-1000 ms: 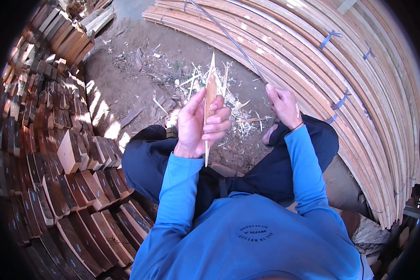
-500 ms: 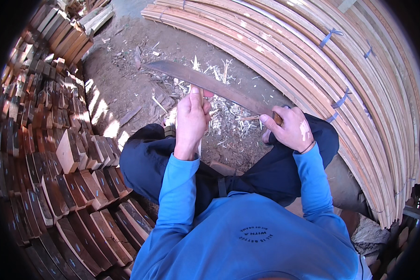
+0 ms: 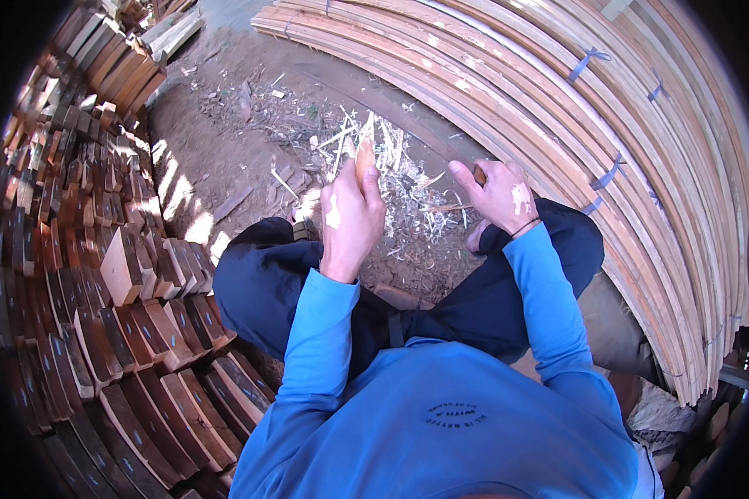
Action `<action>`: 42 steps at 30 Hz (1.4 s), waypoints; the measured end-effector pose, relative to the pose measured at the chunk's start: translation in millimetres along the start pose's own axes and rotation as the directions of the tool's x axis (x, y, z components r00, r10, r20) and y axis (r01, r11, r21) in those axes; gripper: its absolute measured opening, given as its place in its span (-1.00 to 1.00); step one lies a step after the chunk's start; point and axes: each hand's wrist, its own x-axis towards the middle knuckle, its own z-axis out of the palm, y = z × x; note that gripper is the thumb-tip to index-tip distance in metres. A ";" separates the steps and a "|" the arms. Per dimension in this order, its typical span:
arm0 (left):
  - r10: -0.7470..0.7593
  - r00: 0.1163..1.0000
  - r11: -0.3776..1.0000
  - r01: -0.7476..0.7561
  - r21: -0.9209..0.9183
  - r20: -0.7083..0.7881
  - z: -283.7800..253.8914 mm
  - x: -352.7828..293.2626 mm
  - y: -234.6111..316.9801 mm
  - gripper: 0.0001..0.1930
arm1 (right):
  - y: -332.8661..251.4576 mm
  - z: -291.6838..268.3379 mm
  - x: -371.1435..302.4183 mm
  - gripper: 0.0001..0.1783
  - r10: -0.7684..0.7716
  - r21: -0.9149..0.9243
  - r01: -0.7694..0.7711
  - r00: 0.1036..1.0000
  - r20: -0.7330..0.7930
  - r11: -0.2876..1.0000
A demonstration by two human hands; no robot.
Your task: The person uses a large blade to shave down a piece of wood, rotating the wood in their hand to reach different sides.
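My left hand (image 3: pixel 351 218) is closed around a pale piece of wood (image 3: pixel 365 155), whose pointed end sticks up past the fingers. My right hand (image 3: pixel 501 196) grips the brown handle of a machete (image 3: pixel 389 113). Its long dark blade reaches up and to the left, beyond the tip of the wood and apart from it. The blade blends into the dark ground and looks slightly blurred. Below the blade, between my knees, pale wood shavings (image 3: pixel 408 187) are scattered on the dirt. The lower part of the wood piece is hidden by my left hand.
Long bundled wooden strips (image 3: pixel 508 91), tied with blue bands, curve along the right side. Stacked cut wood blocks (image 3: pixel 125 333) fill the left. At the lower right sits a grey stone-like lump (image 3: pixel 662 412). Loose wood chips lie on the dirt floor (image 3: pixel 216 108).
The machete blade has moved up and away from the wood piece. My right hand has risen slightly to the left. My left hand has turned, showing its back and more of the wood.
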 end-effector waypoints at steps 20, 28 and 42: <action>-0.124 0.992 0.983 0.126 -0.132 0.019 -0.5 4.3 -0.1 -0.69 | -0.2 -0.2 -29.1 -0.24 -0.105 0.044 0.105 0.994 0.007 0.994; -0.121 0.991 0.986 0.127 -0.112 0.055 -0.4 3.6 -0.1 -0.70 | -15.6 11.5 15.6 -0.14 0.056 0.032 -0.056 0.998 0.003 0.998; 0.021 0.995 0.961 0.007 0.277 -0.100 -2.1 2.9 2.5 -0.84 | -12.9 -10.4 -34.8 -0.24 -0.090 0.069 0.086 0.994 0.060 0.994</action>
